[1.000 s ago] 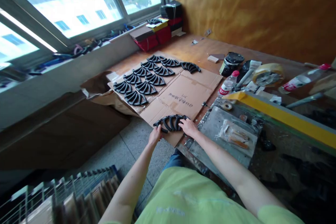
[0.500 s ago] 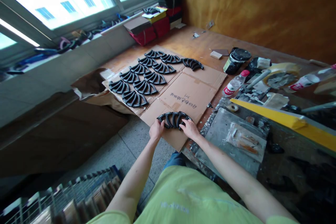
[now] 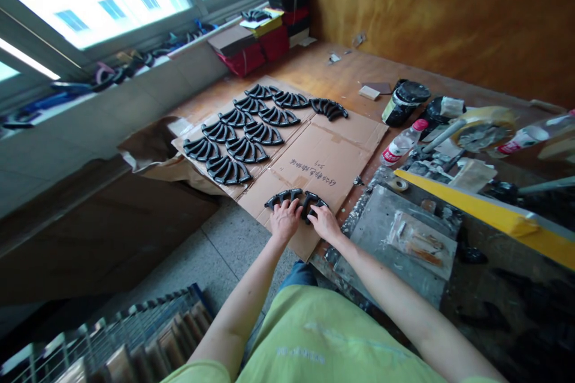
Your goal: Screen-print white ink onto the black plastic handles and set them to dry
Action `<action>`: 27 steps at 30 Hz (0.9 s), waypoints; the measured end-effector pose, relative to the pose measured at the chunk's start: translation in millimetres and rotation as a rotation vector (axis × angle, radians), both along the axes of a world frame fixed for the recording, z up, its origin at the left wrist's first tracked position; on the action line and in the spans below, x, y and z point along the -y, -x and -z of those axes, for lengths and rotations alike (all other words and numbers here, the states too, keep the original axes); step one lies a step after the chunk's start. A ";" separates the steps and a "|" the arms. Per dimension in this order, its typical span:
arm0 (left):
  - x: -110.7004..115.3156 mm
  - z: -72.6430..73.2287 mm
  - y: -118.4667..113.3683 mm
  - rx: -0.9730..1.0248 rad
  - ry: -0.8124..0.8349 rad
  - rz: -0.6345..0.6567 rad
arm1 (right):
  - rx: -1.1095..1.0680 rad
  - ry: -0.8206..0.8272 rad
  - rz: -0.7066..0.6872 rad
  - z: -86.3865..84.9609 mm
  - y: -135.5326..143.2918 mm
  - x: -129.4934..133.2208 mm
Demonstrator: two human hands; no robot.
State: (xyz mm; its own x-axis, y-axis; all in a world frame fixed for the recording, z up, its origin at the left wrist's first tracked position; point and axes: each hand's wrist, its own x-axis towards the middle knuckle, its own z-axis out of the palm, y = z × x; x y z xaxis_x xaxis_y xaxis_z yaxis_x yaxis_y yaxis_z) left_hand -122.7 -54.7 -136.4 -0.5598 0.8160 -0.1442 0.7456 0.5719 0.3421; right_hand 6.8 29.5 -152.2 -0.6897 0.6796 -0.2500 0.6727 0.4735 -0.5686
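Observation:
Near the front end of the flattened cardboard (image 3: 309,152) lies an arc of black curved ribbed pieces (image 3: 287,194). A narrow gap splits this arc into a left and a right part. My left hand (image 3: 286,219) is over the left part, its fingers curled down onto the ribs and hiding some of them. With fingers bent, my right hand (image 3: 325,223) grips the right part (image 3: 314,196) at its outer end. Farther up the cardboard several black fan-shaped sets (image 3: 228,170) lie in rows, and one more fan (image 3: 329,109) lies apart at the far edge.
To the right stand a plastic bottle (image 3: 403,142), a dark paint-stained can (image 3: 404,102) and a roll of tape (image 3: 483,125). A yellow strip (image 3: 489,206) crosses the cluttered grey bench. Red and black stacks (image 3: 274,42) sit by the window. A wire rack (image 3: 108,344) stands lower left.
My left hand has moved right, from the arc's left end onto its middle ribs. A gap has opened between the arc's two parts. The right hand has barely moved.

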 end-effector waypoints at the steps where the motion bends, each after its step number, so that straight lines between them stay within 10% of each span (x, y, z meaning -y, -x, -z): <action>1: -2.1 -0.8 0.4 -0.003 0.002 -0.002 | 0.000 0.004 0.003 -0.5 0.7 -0.5; 16: -20.3 18.0 -9.8 -0.128 -0.028 0.081 | -0.212 0.077 0.178 14.6 6.8 -3.8; 20: -80.2 9.7 26.2 -0.155 -0.145 0.220 | -0.334 0.018 0.332 22.7 30.5 -38.7; 27: -255.6 8.3 99.4 -0.117 -0.240 0.538 | -0.344 -0.152 0.531 33.7 93.4 -178.7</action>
